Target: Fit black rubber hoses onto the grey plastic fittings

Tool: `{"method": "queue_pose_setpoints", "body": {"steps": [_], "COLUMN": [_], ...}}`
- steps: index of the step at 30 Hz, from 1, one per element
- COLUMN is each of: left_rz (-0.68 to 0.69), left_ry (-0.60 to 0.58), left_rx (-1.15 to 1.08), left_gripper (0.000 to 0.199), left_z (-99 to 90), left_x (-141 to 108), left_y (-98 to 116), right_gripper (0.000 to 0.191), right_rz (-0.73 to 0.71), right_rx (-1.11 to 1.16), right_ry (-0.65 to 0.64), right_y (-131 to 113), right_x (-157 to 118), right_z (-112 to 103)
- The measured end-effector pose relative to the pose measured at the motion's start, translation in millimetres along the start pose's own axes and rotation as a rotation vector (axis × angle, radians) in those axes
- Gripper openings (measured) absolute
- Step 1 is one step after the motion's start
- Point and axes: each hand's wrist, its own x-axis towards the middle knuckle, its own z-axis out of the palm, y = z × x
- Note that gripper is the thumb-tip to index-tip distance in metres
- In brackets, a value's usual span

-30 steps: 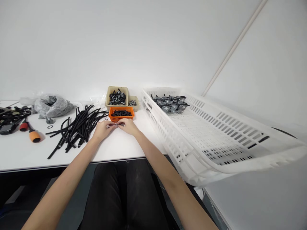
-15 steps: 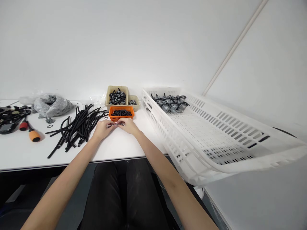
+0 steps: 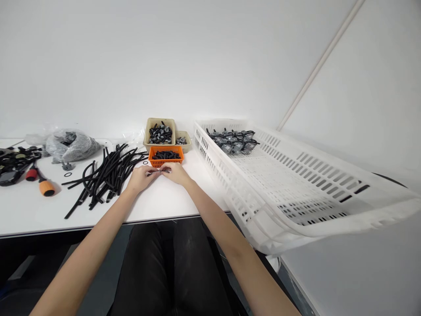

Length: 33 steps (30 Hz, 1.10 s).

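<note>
My left hand [image 3: 140,179] and my right hand [image 3: 177,174] meet fingertip to fingertip over the white table, just in front of the orange basket [image 3: 165,163]. Between the left thumb and fingers shows a thin dark piece [image 3: 150,174], mostly covered. The right fingers pinch a small greyish part, too covered to tell its kind. Short black tube pieces [image 3: 166,155] lie in the orange basket. Left of my left hand spreads a loose pile of long black rubber tubes [image 3: 107,175], with a black ring [image 3: 145,163] near its right end.
Behind the basket, a beige bin [image 3: 146,139] holds black-and-grey parts; a smaller bin [image 3: 188,147] holds metal bits. A white crate [image 3: 217,164] with several clear, black-tubed assemblies [image 3: 234,141] stands right. Leftward are a plastic bag [image 3: 74,147], an orange-handled tool [image 3: 46,187] and a red-handled one [image 3: 32,174].
Both hands stay pinched together in the same place, with barely any visible finger movement. The whole view has shifted very slightly.
</note>
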Motion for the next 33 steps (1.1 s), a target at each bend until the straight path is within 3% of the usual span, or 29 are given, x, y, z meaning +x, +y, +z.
{"method": "queue_pose_setpoints", "body": {"steps": [19,33], "left_rz": [0.058,0.156], "left_ry": [-0.019,0.182], "left_rx": [0.053,0.09], "left_gripper": [0.035,0.023], "left_z": [2.3,5.5], "left_x": [2,2], "left_y": [-4,-9], "right_gripper": [0.016,0.015], "right_rz": [0.007,0.003], "right_rx": [0.046,0.128], "right_ry": [0.005,0.034], "right_y": [-2,-6], "right_x": [-1,-1], "right_z": [-1,2]}}
